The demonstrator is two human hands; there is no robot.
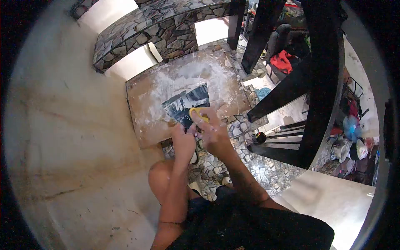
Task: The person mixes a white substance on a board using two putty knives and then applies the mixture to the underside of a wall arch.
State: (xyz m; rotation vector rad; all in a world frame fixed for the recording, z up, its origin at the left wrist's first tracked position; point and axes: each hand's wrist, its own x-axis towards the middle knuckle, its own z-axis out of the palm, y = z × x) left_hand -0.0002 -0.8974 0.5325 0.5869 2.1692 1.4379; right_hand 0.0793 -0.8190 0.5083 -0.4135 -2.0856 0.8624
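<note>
In front of me a fan-shaped dark putty spreader (pixel 187 102), smeared with white paste, is held over a board. My left hand (pixel 183 141) is closed around its narrow lower end. My right hand (pixel 214 131) grips a yellow-edged tool (pixel 194 111) close against the spreader's right side; the fingers hide most of it, and I cannot tell its exact kind. Whitish residue coats the fingers of both hands. Below the spreader lies the brown board (pixel 143 100), with white putty (pixel 204 68) spread across its middle and far part.
Stone-patterned steps (pixel 146 31) rise beyond the board. A plain wall (pixel 75 125) runs along the left. Dark railing posts (pixel 287 91) stand to the right, with a red cloth (pixel 282 61) and household items beyond them. Stone-patterned flooring (pixel 258 166) is below.
</note>
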